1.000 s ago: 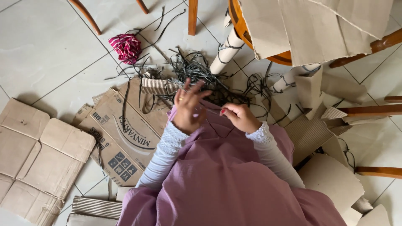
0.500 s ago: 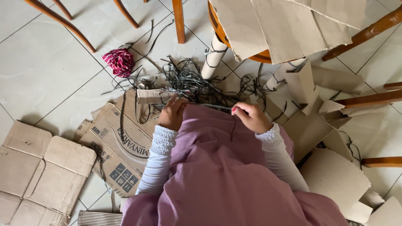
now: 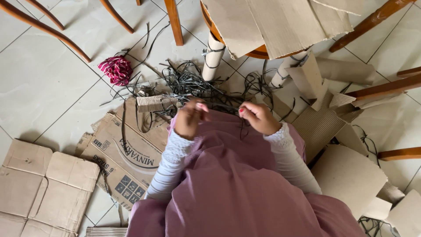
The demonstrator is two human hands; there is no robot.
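My left hand [image 3: 191, 117] and my right hand [image 3: 258, 116] are raised over my mauve skirt [image 3: 245, 188], fingers pinched on a thin dark strip [image 3: 223, 106] stretched between them. Its loose end hangs down from my right hand. Just beyond my hands lies a tangled pile of dark strips [image 3: 193, 83] on the tiled floor. A small corrugated cardboard roll [image 3: 155, 103] lies next to my left hand.
Flattened cardboard boxes [image 3: 127, 153] lie at left, cardboard sheets [image 3: 351, 175] at right. A pink-red woven ball [image 3: 115, 69] sits on the tiles. Two cardboard tubes [image 3: 213, 56] stand by a round wooden stool [image 3: 258, 53] loaded with cardboard. Wooden chair legs [image 3: 174, 22] surround the spot.
The view has tilted so the floor things sit lower. My left hand closed from spread fingers into a pinch, and the strip is now pulled taut between both hands.
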